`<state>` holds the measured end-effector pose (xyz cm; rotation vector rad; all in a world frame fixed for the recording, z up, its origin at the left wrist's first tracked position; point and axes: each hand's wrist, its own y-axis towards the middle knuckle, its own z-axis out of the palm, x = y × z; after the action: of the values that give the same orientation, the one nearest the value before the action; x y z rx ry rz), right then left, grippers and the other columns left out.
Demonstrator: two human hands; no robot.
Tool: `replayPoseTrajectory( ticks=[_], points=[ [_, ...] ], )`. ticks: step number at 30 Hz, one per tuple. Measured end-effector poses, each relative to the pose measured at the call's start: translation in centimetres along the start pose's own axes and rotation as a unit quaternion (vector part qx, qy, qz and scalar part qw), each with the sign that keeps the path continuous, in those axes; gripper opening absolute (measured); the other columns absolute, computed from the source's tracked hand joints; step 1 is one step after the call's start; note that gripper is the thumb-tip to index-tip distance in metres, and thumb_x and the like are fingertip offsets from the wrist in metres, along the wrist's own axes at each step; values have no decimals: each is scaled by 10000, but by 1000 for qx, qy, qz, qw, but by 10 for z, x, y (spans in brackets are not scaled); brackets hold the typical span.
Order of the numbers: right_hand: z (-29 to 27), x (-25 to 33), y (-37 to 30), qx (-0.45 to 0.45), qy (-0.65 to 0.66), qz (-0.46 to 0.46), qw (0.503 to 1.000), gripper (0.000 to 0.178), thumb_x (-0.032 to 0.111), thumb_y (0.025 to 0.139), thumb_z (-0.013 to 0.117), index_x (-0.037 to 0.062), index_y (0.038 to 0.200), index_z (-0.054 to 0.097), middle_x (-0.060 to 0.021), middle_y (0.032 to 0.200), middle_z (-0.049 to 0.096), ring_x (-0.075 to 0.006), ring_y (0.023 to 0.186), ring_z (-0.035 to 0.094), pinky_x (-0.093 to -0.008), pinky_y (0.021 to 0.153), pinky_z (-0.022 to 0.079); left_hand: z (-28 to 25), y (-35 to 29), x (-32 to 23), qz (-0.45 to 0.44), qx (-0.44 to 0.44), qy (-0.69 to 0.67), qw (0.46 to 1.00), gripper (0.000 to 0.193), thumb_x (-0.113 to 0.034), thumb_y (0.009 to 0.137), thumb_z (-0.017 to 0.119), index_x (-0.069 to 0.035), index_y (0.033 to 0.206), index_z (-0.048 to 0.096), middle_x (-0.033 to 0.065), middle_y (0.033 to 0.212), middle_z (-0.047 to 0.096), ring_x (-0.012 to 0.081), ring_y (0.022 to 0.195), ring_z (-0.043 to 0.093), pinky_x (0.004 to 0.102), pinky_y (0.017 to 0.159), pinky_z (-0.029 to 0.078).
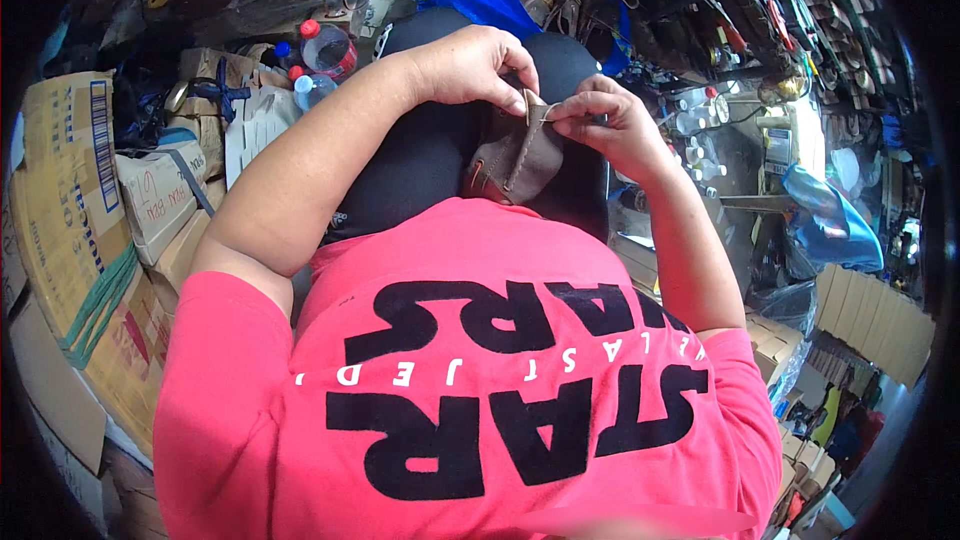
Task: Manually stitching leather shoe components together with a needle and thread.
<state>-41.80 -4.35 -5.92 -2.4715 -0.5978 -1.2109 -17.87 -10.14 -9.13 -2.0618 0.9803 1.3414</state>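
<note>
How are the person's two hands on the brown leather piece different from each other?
The left hand arches over the top of the brown leather piece with its fingers curled down; the right hand comes in from the side. The right hand pinches the leather's upper edge with its fingertips; the left hand covers it more broadly. Both are bare and touch the leather.

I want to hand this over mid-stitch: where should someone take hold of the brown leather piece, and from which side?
Probably by the wide lower body of the brown leather piece, coming from below near the lap. Its top edge is taken: the left hand and right hand both pinch there.
</note>
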Motion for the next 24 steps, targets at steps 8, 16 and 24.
replayPoseTrajectory(
  ticks=[8, 16, 24],
  points=[
    [10, 4, 4, -8, -25, 14, 1000, 153, 26, 758, 750, 79, 900, 731, 1, 775, 576, -106, 770, 535, -250, 724, 436, 3, -1, 2, -5, -17, 14, 1000, 264, -131, 684, 787, -77, 933, 717, 36, 811, 578, 162, 800, 551, 301, 721, 441],
    [7, -20, 1, -14, 48, -11, 999, 153, 55, 763, 762, 102, 909, 748, 3, 765, 585, -109, 743, 554, -266, 688, 451, 8, -2, 9, 44, -29, -1, 999, 201, -99, 690, 770, -62, 872, 693, 45, 831, 591, 176, 840, 562, 308, 774, 441],
    [22, 3, -5, -79, -33, -58, 995, 119, 81, 773, 749, 98, 888, 726, -35, 721, 563, -162, 692, 557, -284, 636, 449, 2, -34, -14, 22, -134, 108, 985, 300, -97, 743, 706, -52, 1027, 617, 66, 933, 578, 156, 825, 535, 302, 773, 448]
  ],
)
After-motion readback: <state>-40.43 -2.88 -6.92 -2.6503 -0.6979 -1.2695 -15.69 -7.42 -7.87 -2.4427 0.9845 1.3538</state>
